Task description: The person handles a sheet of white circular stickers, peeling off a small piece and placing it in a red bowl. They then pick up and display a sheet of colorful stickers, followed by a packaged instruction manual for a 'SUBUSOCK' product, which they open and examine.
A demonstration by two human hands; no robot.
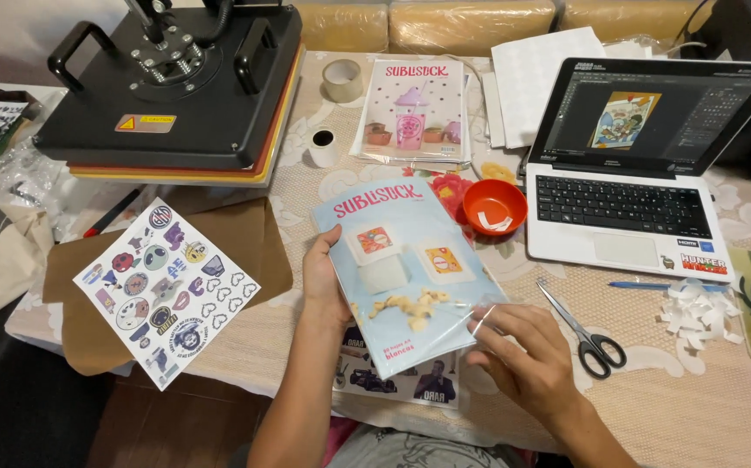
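Head view, one moment. The person held a light blue pack of sheets (406, 273) in clear film, above the near edge of the tabletop (653, 390). The pack's long axis ran from upper left to lower right, tilted slightly counter-clockwise from straight ahead; its title end pointed away from the person, toward the red bowl (495, 206), and its lower end came toward the body.

Left hand (323, 277): grip clamped on the pack's left long edge, thumb on the front face, fingers hidden behind. The pack lay to the right of this hand.

Right hand (523, 347): at the pack's lower right corner, fingertips pinched together on the loose clear film there. The pack lay up and left of this grip. Whether the fingers also caught the sheets under the film could not be told.

Under the pack's lower end lay a printed sheet with dark figures (393, 381), partly covered.

Surroundings: scissors (583, 329) lay just right of the right hand, apart from it. A sticker sheet (165, 290) lay on brown paper (254, 251), well to the left. A second, pink and white pack (412, 108) lay farther back, beside the open laptop (635, 173). A heat press (176, 87) stood at rear left.
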